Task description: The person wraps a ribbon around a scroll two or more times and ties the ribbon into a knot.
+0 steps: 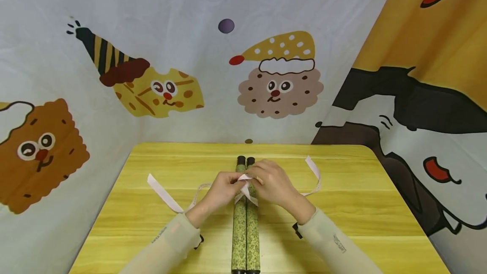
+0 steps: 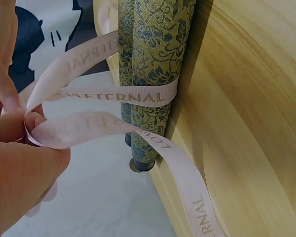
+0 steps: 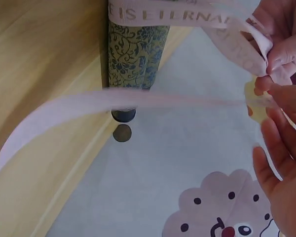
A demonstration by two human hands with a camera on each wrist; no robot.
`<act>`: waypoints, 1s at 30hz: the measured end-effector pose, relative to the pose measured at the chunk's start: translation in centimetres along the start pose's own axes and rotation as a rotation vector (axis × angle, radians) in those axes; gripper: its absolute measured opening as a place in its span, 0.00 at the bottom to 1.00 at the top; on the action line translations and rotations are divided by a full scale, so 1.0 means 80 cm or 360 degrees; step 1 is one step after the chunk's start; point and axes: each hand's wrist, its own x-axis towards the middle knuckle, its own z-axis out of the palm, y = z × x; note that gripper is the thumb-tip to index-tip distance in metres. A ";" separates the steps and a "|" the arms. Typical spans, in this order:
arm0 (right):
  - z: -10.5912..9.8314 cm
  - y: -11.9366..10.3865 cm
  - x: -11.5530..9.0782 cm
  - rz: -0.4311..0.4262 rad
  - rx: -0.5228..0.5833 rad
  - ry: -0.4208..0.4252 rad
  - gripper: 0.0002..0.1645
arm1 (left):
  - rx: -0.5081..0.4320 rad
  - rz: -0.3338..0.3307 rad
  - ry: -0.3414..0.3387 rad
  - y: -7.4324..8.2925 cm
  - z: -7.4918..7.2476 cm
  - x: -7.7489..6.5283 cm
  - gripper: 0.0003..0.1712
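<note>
From the head camera we see two long green patterned rolls with black end caps [image 1: 239, 236] lying side by side on the yellow wood-grain desk [image 1: 342, 189], one end of each pointing at the white cloth with printed cartoon figures [image 1: 182, 7]. Around both runs a pale pink ribbon with gold lettering [image 1: 164, 193], crossing on top, and here are both hands right over that crossing! The left hand [image 1: 220, 190] and the right hand [image 1: 273, 182] meet with fingertips closed together on the ribbon, while one loose tail trails out over the desk on the left and another curls away on the right.

Over to the left wrist, where we get the left thumb and fingers pinching a fold of ribbon tight, the right fingers close beside them. The band hugs the rolls, and we read "ETERNAL" on it.

Now the right wrist: we have the right fingertips pinching a blurred strand, the other fingers loosely bent below. Just above, the left thumb presses on a ribbon fold.
</note>
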 end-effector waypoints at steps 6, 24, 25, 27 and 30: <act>-0.002 -0.009 -0.020 0.0094 0.0314 0.0074 0.05 | -0.0005 -0.0027 -0.0002 -0.001 -0.001 0.002 0.13; 0.025 -0.011 -0.057 0.0728 0.0798 -0.0306 0.13 | -0.0011 -0.0117 0.0051 0.001 0.000 0.006 0.14; 0.026 -0.011 -0.057 0.0772 0.0804 -0.0354 0.16 | -0.0012 -0.0124 0.0053 0.001 0.000 0.007 0.14; 0.028 -0.010 -0.057 0.0822 0.0810 -0.0440 0.23 | -0.0018 -0.0135 0.0053 0.001 -0.001 0.007 0.14; 0.031 -0.008 -0.055 0.0868 0.0868 -0.0516 0.31 | -0.0010 -0.0143 0.0050 0.002 -0.002 0.006 0.14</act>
